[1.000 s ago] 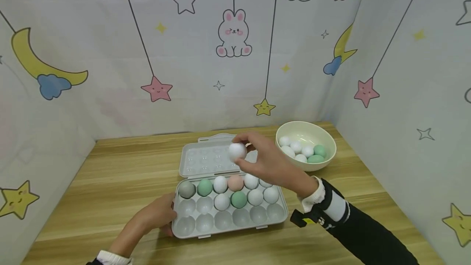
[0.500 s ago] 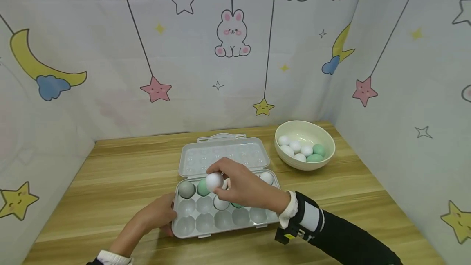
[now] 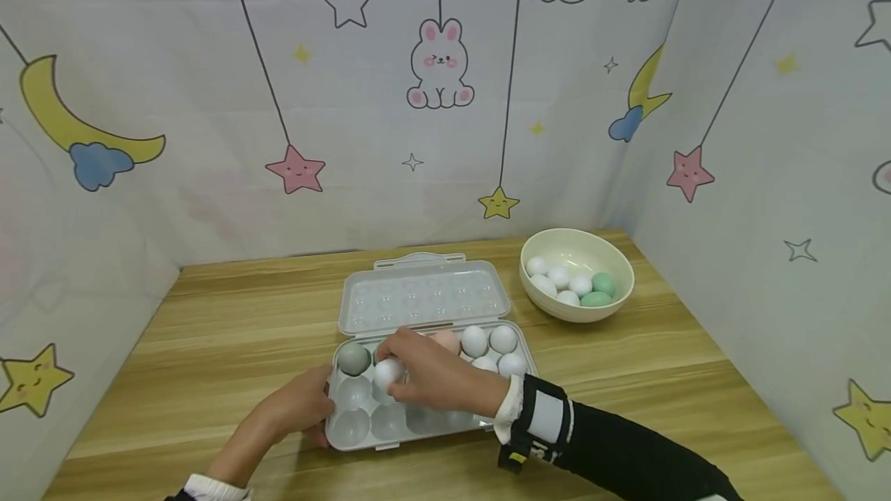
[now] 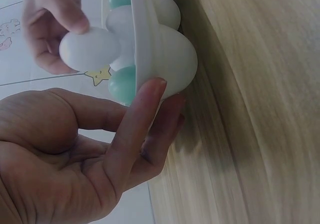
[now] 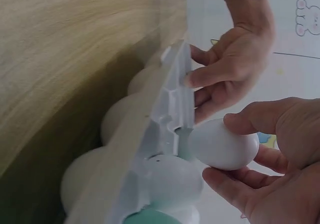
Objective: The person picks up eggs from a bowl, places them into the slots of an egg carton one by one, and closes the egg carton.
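Observation:
A plastic egg carton [image 3: 435,433] lies with its lid [image 3: 425,296] folded back. My left hand [image 3: 295,404] grips the carton's left end, thumb against the rim in the left wrist view. Between thumb and fingers, my right hand [image 3: 445,377] pinches a white egg [image 3: 388,375]. That egg is low over the second cup from the left in the middle row. A grey-green egg [image 3: 353,359], a pink egg [image 3: 447,341] and several white eggs [image 3: 503,339] sit in the carton. My right hand hides part of the middle row.
At the back right of the wooden table [image 3: 230,323] stands a cream bowl [image 3: 605,250] with several white and green eggs. Cloth walls with cartoon prints [image 3: 440,64] enclose the table at the back and sides.
My right hand has carried the white egg left and down, from over the lid to the middle row of cups. My left hand keeps its grip on the carton.

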`<state>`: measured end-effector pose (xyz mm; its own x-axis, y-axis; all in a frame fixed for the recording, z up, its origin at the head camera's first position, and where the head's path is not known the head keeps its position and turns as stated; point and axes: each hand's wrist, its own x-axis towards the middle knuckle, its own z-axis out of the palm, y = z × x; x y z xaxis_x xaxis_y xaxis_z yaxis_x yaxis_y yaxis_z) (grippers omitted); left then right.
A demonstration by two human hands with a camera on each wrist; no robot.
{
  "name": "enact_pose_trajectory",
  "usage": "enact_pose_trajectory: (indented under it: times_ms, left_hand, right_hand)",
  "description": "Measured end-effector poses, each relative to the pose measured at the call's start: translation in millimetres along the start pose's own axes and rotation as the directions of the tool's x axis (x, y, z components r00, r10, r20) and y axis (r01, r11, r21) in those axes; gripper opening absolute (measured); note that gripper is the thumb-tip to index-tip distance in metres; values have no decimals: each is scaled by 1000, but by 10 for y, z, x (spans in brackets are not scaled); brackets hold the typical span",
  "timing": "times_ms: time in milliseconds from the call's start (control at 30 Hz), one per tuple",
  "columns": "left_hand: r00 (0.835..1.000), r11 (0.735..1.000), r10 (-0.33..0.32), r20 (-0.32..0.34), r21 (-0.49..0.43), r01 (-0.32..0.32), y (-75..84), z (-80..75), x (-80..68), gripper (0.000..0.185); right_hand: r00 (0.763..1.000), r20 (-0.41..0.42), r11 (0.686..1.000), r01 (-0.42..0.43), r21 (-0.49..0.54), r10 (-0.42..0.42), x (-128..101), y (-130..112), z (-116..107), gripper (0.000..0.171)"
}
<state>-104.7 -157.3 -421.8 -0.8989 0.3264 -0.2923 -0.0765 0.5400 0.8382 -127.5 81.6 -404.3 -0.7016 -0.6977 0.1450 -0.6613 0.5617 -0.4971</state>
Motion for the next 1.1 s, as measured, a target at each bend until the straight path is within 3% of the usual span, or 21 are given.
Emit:
enact_pose_trajectory:
  times_ms: [300,567,1100]
  left_hand:
    - [1000,1000,-18,-10,0,18,4,13,12,38]
    - [1000,1000,-25,-12,2,25,6,19,8,40]
    - [1000,1000,-20,-18,2,20,2,17,10,41]
  right_hand:
    - [1000,14,990,25,-138,-24,3,93,190,35]
    - [991,-26,941,120,-316,-135,19,139,311,30]
    - [992,-44,937,94,-337,-116,-27,56,216,33]
